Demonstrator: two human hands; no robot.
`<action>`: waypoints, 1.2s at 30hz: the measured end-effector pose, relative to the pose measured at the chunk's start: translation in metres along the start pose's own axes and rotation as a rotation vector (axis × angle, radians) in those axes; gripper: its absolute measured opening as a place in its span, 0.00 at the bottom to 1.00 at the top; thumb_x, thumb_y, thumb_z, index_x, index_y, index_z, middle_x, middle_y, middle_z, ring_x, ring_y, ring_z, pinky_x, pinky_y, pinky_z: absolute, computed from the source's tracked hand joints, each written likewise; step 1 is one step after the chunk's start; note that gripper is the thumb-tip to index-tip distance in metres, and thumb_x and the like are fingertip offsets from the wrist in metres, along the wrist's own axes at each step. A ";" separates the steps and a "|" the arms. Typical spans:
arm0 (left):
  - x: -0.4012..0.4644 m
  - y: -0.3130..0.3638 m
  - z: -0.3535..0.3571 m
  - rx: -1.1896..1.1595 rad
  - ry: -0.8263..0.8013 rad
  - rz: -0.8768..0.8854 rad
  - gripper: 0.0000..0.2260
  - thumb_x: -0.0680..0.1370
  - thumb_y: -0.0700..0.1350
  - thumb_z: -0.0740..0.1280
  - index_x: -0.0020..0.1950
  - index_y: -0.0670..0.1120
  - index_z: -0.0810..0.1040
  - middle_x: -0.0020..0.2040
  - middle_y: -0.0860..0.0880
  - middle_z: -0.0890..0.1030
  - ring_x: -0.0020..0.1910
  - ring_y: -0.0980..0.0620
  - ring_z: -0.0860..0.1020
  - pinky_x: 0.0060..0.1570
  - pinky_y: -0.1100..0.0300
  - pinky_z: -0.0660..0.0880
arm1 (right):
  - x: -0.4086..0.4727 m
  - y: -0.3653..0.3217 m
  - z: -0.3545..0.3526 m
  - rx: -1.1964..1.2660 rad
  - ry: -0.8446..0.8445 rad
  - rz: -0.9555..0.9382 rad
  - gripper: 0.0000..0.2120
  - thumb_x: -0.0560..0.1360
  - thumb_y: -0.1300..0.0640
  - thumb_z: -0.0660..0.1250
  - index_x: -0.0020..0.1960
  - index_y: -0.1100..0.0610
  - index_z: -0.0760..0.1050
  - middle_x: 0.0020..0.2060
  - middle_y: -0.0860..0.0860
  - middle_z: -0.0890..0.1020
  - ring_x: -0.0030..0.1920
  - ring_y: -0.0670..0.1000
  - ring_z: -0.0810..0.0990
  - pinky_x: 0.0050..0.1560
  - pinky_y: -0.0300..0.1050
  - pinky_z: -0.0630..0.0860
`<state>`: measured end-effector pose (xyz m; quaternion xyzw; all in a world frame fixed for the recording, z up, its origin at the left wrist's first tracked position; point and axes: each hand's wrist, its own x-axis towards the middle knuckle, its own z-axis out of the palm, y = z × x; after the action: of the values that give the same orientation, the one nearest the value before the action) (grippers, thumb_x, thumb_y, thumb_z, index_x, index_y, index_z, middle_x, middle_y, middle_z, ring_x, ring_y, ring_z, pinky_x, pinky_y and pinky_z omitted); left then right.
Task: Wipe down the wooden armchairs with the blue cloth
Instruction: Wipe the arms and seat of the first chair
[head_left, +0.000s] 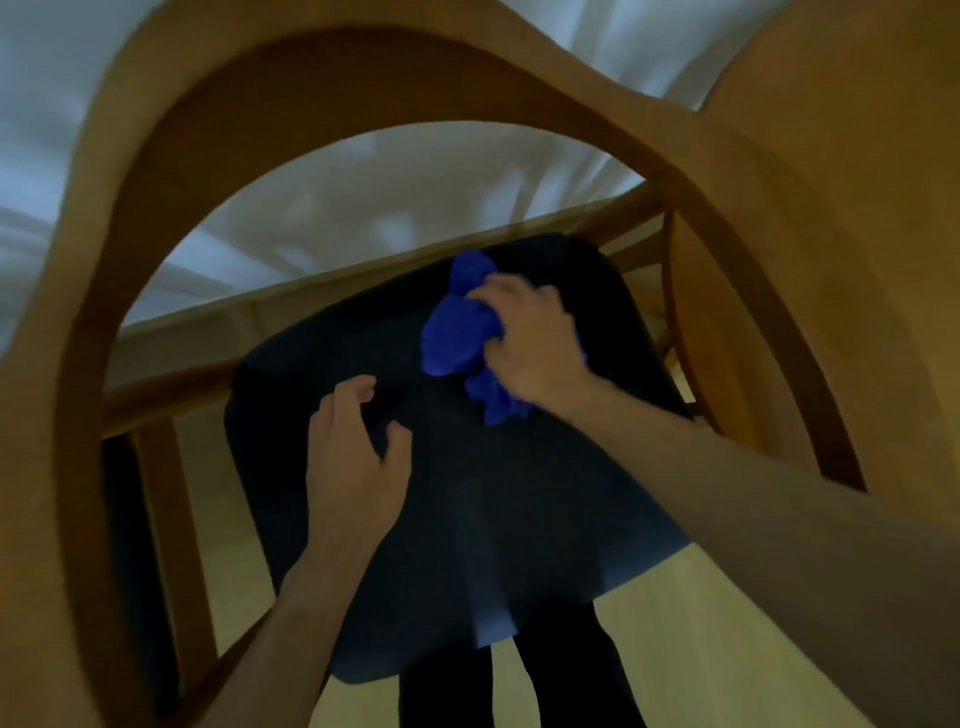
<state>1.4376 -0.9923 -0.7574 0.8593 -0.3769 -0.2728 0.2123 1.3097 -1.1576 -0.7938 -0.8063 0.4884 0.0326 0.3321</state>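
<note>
I look down through the curved wooden back and arm loop of an armchair (171, 171) onto its dark seat cushion (519, 493). A crumpled blue cloth (457, 332) lies bunched on the far right part of the seat. My right hand (535, 343) grips the cloth from above, and part of the cloth is hidden under my palm. My left hand (353, 447) rests on the middle of the cushion with its fingers loosely bent, holding nothing.
A second wooden chair's back (831, 182) rises close on the right. White curtains (363, 197) hang behind. Light wooden floor (701, 623) shows below the seat, with my dark trouser legs (566, 686) at the bottom. Wooden rails (156, 395) cross to the left.
</note>
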 end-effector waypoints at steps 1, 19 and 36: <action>-0.006 -0.007 -0.004 -0.001 0.010 -0.023 0.20 0.77 0.43 0.67 0.68 0.48 0.68 0.62 0.53 0.72 0.59 0.62 0.65 0.55 0.64 0.63 | 0.007 0.003 -0.007 0.011 0.090 0.052 0.27 0.73 0.61 0.63 0.70 0.46 0.67 0.73 0.48 0.65 0.65 0.59 0.67 0.63 0.61 0.70; -0.137 -0.088 -0.061 0.204 -0.142 -0.289 0.26 0.75 0.42 0.68 0.71 0.49 0.64 0.67 0.47 0.69 0.63 0.49 0.69 0.59 0.56 0.68 | -0.172 -0.121 0.147 0.062 -0.391 -0.117 0.29 0.69 0.61 0.68 0.67 0.46 0.67 0.72 0.46 0.60 0.62 0.56 0.66 0.62 0.59 0.70; -0.156 -0.080 -0.061 0.059 0.059 -0.150 0.19 0.79 0.40 0.62 0.69 0.46 0.68 0.63 0.50 0.75 0.60 0.55 0.73 0.60 0.61 0.67 | -0.146 -0.033 0.091 -0.062 0.106 0.312 0.34 0.71 0.54 0.70 0.75 0.50 0.64 0.73 0.55 0.64 0.68 0.59 0.68 0.68 0.52 0.65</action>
<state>1.4302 -0.8137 -0.7088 0.8987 -0.3127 -0.2513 0.1769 1.2846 -0.9843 -0.7928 -0.7312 0.6233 0.0561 0.2715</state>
